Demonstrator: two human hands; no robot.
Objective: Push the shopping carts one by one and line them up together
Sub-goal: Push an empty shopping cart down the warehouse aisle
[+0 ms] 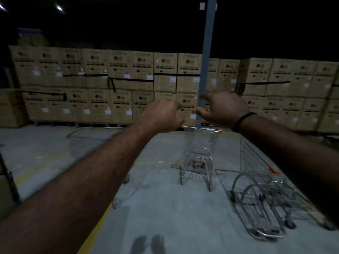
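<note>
Three wire shopping carts stand on the concrete floor. The middle cart (200, 156) faces away from me, and its handle has orange end caps. A second cart (260, 197) sits closer at the right, angled. A third, blurred cart (88, 142) is at the left, partly behind my forearm. Both my arms reach forward, raised above the carts. My left hand (161, 116) is curled into a loose fist, just left of the middle cart's handle, with nothing visible in it. My right hand (222, 107) is above that handle with its fingers spread, and wears a black wristband.
A long wall of stacked cardboard boxes (102, 85) runs across the back. A blue steel column (207, 52) rises behind the middle cart. A yellow floor line (95, 233) runs diagonally at the lower left. A dark object stands at the left edge.
</note>
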